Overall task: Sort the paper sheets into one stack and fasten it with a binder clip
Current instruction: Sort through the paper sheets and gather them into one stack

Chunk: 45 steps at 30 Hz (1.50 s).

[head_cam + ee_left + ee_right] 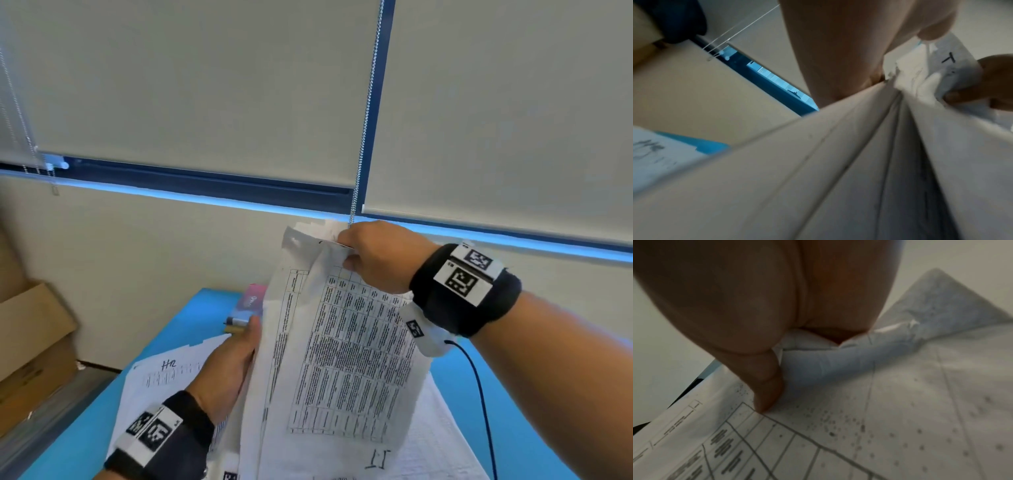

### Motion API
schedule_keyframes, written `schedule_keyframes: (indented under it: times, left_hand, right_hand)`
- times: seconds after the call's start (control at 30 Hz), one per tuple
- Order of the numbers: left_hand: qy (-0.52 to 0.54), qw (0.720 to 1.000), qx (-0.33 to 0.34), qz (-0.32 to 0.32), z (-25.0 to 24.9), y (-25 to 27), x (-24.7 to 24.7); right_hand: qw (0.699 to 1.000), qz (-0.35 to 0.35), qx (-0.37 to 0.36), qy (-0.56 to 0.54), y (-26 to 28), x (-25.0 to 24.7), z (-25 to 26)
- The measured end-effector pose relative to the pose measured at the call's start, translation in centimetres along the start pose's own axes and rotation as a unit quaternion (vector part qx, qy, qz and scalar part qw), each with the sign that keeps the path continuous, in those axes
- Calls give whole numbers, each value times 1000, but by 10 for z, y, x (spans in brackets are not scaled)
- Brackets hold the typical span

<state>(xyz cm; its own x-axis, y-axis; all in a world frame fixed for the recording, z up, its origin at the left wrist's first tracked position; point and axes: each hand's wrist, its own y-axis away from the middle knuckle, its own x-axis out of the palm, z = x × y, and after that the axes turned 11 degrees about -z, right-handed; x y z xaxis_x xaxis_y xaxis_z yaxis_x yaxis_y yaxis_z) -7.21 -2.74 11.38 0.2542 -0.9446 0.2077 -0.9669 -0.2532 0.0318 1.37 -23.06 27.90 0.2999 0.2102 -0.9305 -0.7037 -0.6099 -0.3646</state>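
A stack of printed paper sheets (346, 349) stands nearly upright above the blue table (85, 435). My right hand (347, 255) pinches its crumpled top edge, and in the right wrist view the thumb (766, 386) presses on the printed grid of the front sheet (879, 418). My left hand (251, 342) grips the stack's left edge. The left wrist view shows the sheet edges (859, 162) fanned slightly apart, running up to the right hand (995, 84). More loose sheets (164, 373) lie flat on the table. I cannot pick out a binder clip.
A pink box (251, 301) and some small items (236, 323) sit at the table's far edge, behind the left hand. Cardboard boxes (30, 342) stand on the left. A blind chain (364, 120) hangs just behind the stack's top. A dark cable (483, 404) trails from my right wrist.
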Motion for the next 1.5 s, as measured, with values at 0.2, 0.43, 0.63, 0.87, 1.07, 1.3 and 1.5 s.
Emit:
schedule_keyframes:
  times: [0.2,0.43,0.63,0.87,1.07,1.3,1.5]
  left_hand:
    - [-205,976,67,-40,17,0,0]
    - [-180,973,75,-124,33,3,5]
    - [-118,970,76,-199,39,0,-7]
    - [-28,975,63,-213,35,0,-22]
    - [65,961,61,-260,38,-1,-16]
    - [71,973,26,-220,58,-2,-28]
    - [33,971,7,-236,62,-11,-29]
  right_hand:
    - [1000,8,-4,-1,1,10,13]
    - [999,-31,-39,8,7,12,27]
    - [934,-322,84,-129,31,26,-8]
    - [719,-223,330,-569,73,121,-20]
    - [702,-224,288,-612,70,157,17]
    - [634,-235,277,-683,86,170,12]
    - [719,-208,285,-599,81,176,18]
